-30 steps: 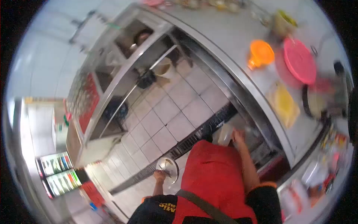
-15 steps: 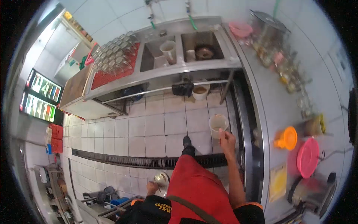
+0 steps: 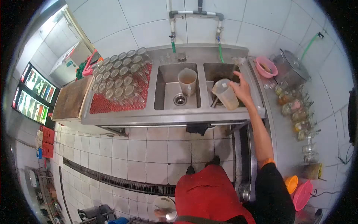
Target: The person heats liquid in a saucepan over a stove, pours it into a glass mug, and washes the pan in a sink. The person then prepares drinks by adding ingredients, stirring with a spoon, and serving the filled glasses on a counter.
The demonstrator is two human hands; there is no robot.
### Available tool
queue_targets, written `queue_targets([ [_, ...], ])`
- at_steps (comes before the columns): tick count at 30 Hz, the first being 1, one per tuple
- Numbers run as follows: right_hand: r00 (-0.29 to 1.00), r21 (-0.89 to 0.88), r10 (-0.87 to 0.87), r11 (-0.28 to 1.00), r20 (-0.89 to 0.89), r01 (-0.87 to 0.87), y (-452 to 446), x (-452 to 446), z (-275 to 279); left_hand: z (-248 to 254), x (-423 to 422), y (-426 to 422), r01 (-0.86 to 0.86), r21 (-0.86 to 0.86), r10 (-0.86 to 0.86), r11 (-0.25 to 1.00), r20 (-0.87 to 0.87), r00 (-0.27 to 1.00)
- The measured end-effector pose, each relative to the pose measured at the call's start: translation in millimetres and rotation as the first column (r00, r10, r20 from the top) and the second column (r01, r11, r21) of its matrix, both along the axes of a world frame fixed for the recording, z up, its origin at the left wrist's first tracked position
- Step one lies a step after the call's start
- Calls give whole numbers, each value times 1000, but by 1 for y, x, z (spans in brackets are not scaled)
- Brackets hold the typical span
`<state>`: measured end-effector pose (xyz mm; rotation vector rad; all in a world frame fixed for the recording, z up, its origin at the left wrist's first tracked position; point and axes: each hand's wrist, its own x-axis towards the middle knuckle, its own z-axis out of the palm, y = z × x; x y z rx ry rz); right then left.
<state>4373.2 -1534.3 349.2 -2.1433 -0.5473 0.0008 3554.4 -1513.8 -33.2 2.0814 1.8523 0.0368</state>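
Observation:
My right hand (image 3: 242,89) grips a translucent plastic jug (image 3: 228,98) near its top, over the front of the right sink basin (image 3: 212,69). The jug is tilted, with some fingers raised away from it. A dark round item lies partly hidden in that basin. Low in the view, my left hand (image 3: 160,212) is closed on a round, shiny metal vessel (image 3: 164,203); its exact kind is hard to make out. Another plastic jug (image 3: 187,80) stands in the left basin (image 3: 160,89), beside the drain.
Upturned glasses (image 3: 119,76) cover much of a red mat (image 3: 112,108) left of the basins. Green hoses (image 3: 220,54) hang from the taps. Along the right counter stand a pink bowl (image 3: 266,66), a large lidded pot (image 3: 292,69) and several jars (image 3: 298,115). A drain grate (image 3: 119,181) crosses the floor.
I have stepped up to the sink. My right hand has carried the jug from above the floor to the right basin. My left hand and the metal vessel now sit lower in view.

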Motion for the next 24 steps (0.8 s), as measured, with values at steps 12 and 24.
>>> queue_targets([
  [12, 1000, -163, 5, 987, 29, 0, 161, 282, -13, 48, 187, -58, -410, -90, 399, 908, -119, 909],
  [24, 935, -103, 352, 932, 39, -347, 187, 319, -64, 89, 262, -51, -528, -38, 506, 848, -237, 829],
])
